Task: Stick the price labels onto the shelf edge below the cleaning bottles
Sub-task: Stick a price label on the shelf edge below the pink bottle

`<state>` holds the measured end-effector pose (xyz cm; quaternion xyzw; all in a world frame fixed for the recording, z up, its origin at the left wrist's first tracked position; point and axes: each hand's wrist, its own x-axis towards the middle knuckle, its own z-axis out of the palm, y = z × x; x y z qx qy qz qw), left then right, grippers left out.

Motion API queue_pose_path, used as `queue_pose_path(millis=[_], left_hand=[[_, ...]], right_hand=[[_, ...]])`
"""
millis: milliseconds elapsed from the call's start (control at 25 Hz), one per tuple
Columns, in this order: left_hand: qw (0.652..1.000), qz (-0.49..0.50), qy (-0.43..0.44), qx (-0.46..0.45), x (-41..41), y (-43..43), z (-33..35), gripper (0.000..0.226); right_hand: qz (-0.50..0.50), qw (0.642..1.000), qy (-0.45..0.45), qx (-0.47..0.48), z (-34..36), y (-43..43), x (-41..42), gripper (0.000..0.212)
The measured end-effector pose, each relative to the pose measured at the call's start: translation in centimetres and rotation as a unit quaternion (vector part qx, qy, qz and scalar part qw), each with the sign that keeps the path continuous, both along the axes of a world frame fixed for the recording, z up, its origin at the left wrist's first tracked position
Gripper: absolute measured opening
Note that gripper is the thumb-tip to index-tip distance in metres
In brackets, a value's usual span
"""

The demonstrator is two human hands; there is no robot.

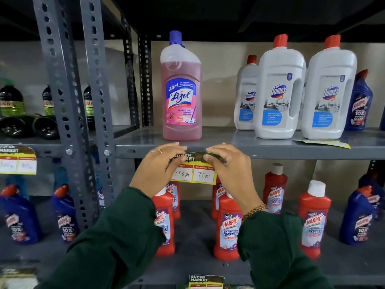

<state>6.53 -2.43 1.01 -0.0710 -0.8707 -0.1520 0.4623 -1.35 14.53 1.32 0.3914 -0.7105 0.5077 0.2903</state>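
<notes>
A yellow price label (pixel 193 174) marked 150 rs and 75 rs hangs against the grey shelf edge (pixel 291 153), straight below the pink Lizol bottle (pixel 181 94). My left hand (pixel 160 165) pinches the label's top left corner. My right hand (pixel 225 163) pinches its top right corner, and the dark top strip is bent forward between my fingers. Three white Domex bottles (pixel 279 94) stand to the right on the same shelf. Another label (pixel 325 143) lies flat on the shelf in front of them.
A label (pixel 17 161) is stuck on the left bay's shelf edge. Grey perforated uprights (pixel 95 101) divide the bays. Red and blue Harpic bottles (pixel 228 228) fill the lower shelf. One more label (pixel 206 281) sits at the bottom shelf edge. Green-labelled dark bottles (pixel 12 105) stand far left.
</notes>
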Motion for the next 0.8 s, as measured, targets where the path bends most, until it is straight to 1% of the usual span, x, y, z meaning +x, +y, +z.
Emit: queue_pose_path(millis=[120, 200, 320, 480, 680, 800], left_hand=[[0.995, 0.025, 0.038, -0.091, -0.2, -1.0, -0.5, 0.038], [0.991, 0.050, 0.047, -0.111, -0.4, -1.4, -0.8, 0.037], [0.993, 0.053, 0.053, -0.090, -0.8, -1.5, -1.3, 0.036], [0.996, 0.041, 0.063, -0.039, -0.9, -1.1, -1.4, 0.035], [0.995, 0.056, 0.074, -0.046, -1.1, -0.9, -1.5, 0.021], [0.993, 0.066, 0.083, -0.051, -1.2, -0.9, -1.6, 0.029]], right_hand=[[-0.014, 0.999, 0.027, -0.013, -0.8, -0.5, -0.2, 0.009], [-0.019, 0.999, 0.039, -0.012, -1.2, -0.9, -0.4, 0.010], [-0.036, 0.998, 0.040, -0.017, -1.5, -1.1, -0.3, 0.014], [-0.063, 0.998, 0.027, 0.007, -1.3, -1.0, -0.1, 0.015], [-0.083, 0.996, 0.030, 0.027, -1.2, -1.1, -0.1, 0.017], [-0.097, 0.994, 0.039, 0.024, -1.3, -1.3, 0.0, 0.017]])
